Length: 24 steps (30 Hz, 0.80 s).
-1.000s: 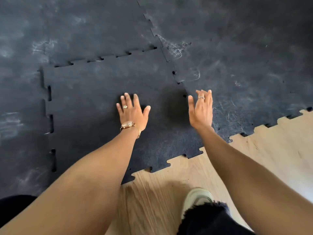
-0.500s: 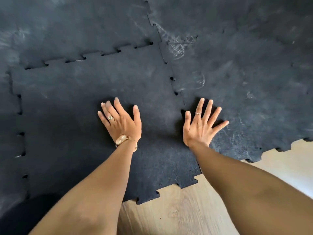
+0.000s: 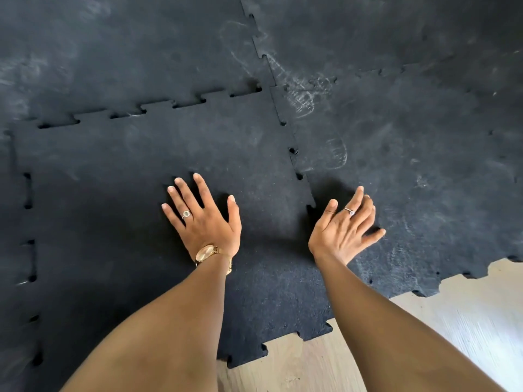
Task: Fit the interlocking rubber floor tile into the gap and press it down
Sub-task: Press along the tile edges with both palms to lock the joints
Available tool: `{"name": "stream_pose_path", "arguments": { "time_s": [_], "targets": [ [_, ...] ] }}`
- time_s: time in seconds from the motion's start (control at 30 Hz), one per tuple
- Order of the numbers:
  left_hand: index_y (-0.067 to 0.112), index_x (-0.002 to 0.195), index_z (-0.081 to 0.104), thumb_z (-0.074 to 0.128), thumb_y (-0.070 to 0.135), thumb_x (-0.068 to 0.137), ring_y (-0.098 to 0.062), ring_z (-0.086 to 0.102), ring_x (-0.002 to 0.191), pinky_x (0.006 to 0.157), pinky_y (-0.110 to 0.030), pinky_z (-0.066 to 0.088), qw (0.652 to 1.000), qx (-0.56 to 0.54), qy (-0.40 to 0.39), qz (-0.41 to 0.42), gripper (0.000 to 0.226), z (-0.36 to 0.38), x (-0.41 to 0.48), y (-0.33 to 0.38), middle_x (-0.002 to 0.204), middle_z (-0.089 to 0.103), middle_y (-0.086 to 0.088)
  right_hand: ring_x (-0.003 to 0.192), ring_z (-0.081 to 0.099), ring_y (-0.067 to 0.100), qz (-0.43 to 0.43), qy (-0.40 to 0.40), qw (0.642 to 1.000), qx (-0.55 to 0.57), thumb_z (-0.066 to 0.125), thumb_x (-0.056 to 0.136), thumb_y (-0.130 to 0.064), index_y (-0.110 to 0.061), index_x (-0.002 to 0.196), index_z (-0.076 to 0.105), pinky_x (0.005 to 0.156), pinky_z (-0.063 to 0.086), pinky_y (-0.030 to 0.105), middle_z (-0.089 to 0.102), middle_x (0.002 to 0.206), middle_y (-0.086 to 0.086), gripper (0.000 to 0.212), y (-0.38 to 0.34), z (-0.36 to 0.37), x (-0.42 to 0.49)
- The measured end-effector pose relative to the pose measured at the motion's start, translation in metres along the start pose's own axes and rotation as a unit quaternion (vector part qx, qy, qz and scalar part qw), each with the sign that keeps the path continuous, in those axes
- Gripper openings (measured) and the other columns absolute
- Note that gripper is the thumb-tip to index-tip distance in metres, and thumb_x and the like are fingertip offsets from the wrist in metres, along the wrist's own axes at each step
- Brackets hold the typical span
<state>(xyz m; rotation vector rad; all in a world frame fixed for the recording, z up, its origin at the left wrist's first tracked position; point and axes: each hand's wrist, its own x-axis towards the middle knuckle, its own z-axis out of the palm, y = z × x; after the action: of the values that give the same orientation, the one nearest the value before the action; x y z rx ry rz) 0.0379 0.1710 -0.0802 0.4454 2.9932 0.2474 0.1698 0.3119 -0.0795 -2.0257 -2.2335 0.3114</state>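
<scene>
Right hand [image 3: 343, 229]: raised off the mat since half a second ago, fingers loose, nothing held. Left hand [image 3: 205, 219]: kept flat, spread, pressed on the tile [image 3: 141, 193]. Tile: seated among neighbouring mats [image 3: 410, 151], seam gaps seen along left and far edges. Wood floor [image 3: 424, 335] exposed near side.

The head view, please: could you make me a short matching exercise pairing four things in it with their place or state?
Things:
1. left hand
2. right hand
3. gold watch
4. wooden floor

Places or states:
A. bare, at the lower right
B. flat on the rubber tile, fingers spread
C. raised and tilted by the right seam
D. on the left wrist

Pairs: 1-B, 2-C, 3-D, 4-A
</scene>
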Motion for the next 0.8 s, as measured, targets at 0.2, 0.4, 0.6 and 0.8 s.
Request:
{"name": "stream_pose_path", "arguments": {
  "time_s": [0.2, 0.4, 0.6, 0.8],
  "targets": [
    [0.014, 0.154, 0.009, 0.026, 0.055, 0.095, -0.037, 0.004, 0.149, 0.119, -0.055, 0.003, 1.000, 0.004, -0.016, -0.004, 0.074, -0.003, -0.001, 0.001, 0.161, 0.009, -0.021, 0.149, -0.010, 0.030, 0.000, -0.057, 0.996, -0.075, 0.004, 0.094, -0.059, -0.025, 0.154, -0.007, 0.106, -0.009, 0.075, -0.006, 0.164, 0.004, 0.069, -0.001, 0.002, 0.005],
    [0.014, 0.155, 0.009, 0.027, 0.056, 0.095, -0.036, 0.004, 0.149, 0.120, -0.055, 0.002, 1.000, 0.003, -0.024, -0.006, 0.074, -0.005, 0.000, 0.001, 0.161, 0.010, -0.021, 0.149, 0.003, 0.031, 0.016, -0.043, 0.999, 0.000, 0.017, 0.098, -0.057, -0.022, 0.153, 0.023, 0.109, -0.006, 0.072, 0.017, 0.161, 0.006, 0.065, -0.005, -0.005, 0.014],
    [0.014, 0.154, 0.013, 0.024, 0.056, 0.094, -0.037, 0.009, 0.148, 0.120, -0.055, 0.007, 1.000, 0.008, -0.012, -0.008, 0.074, -0.002, 0.001, 0.000, 0.160, 0.015, -0.021, 0.147, 0.014, 0.030, 0.031, -0.002, 1.000, -0.003, 0.021, 0.101, -0.045, -0.023, 0.149, 0.032, 0.112, -0.001, 0.069, 0.027, 0.157, 0.004, 0.054, -0.007, 0.001, 0.012],
    [0.013, 0.154, 0.013, 0.022, 0.056, 0.094, -0.037, 0.008, 0.148, 0.120, -0.055, 0.006, 1.000, 0.016, -0.013, -0.006, 0.075, 0.000, 0.002, 0.000, 0.160, 0.014, -0.021, 0.144, 0.018, 0.033, 0.017, -0.010, 0.999, -0.041, 0.015, 0.093, -0.065, -0.019, 0.149, 0.026, 0.110, 0.005, 0.072, 0.026, 0.155, 0.008, 0.073, -0.009, 0.001, 0.015]
  ]
}}
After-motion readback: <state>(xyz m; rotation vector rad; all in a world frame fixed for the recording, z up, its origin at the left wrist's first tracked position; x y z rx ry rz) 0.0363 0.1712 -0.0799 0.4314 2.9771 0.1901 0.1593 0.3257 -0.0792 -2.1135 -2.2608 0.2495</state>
